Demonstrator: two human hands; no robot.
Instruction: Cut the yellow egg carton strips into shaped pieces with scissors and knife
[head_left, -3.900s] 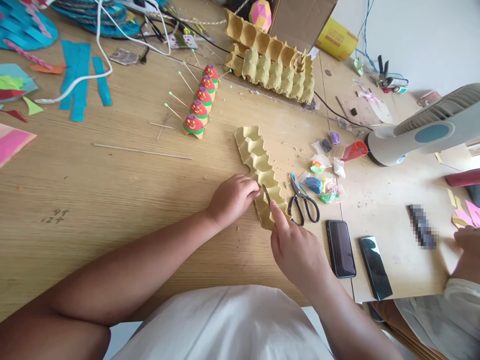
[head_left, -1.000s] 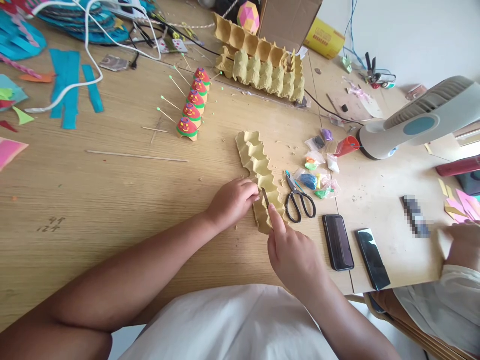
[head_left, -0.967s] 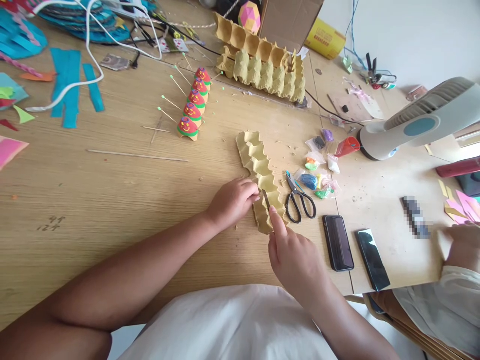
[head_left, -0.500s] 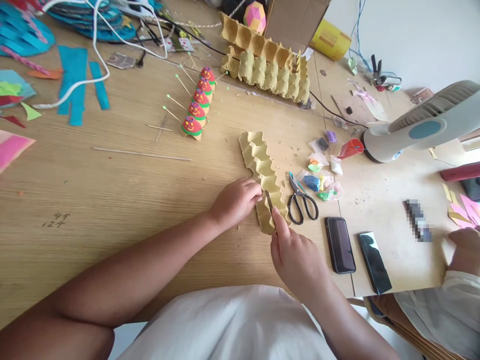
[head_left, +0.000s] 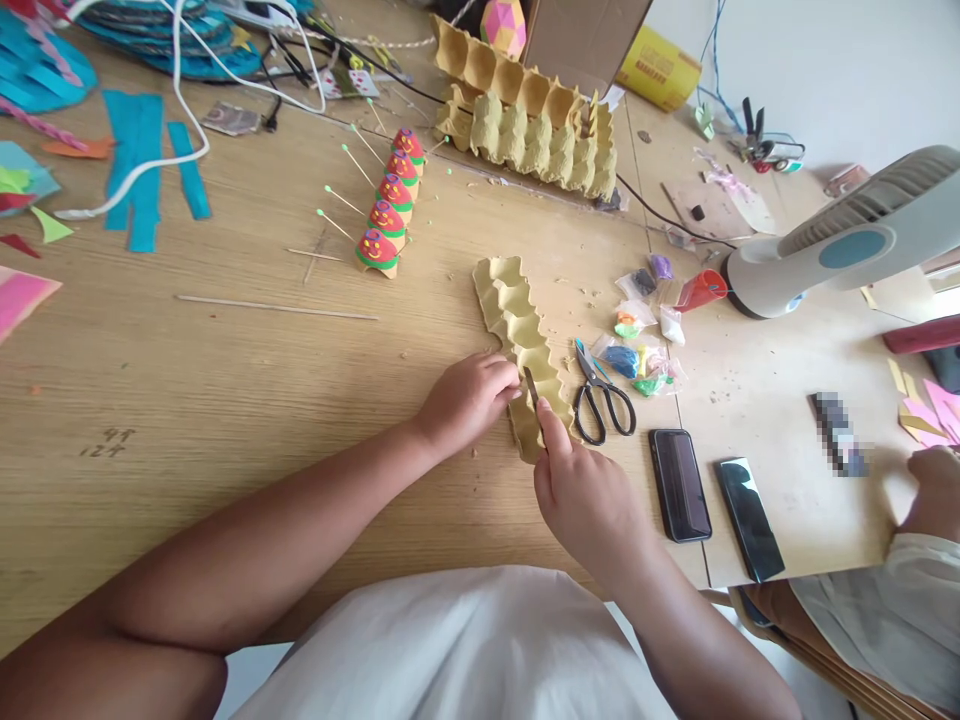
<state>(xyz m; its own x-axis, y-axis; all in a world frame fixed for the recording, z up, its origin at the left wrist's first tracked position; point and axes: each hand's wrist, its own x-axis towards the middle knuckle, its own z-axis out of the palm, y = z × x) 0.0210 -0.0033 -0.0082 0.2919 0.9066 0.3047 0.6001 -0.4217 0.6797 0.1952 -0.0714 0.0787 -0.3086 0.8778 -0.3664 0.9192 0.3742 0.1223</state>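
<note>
A yellowish egg carton strip lies on the wooden table in front of me, its cups facing up. My left hand grips the strip's left edge between bent fingers and thumb. In my right hand is a small knife, its handle mostly hidden in my fist and the index finger stretched along it. The thin blade rests over the strip, close to my left fingertips. Black-handled scissors lie beside the strip on the right.
Painted egg-cup pieces with green-tipped sticks stand behind to the left. More egg cartons lie at the back. Bags of coloured clay, two phones and a white fan are on the right. Another person's hand shows at the right edge.
The knife and my right hand have shifted slightly up and left along the strip. My left hand keeps its grip. The whole view has moved a little.
</note>
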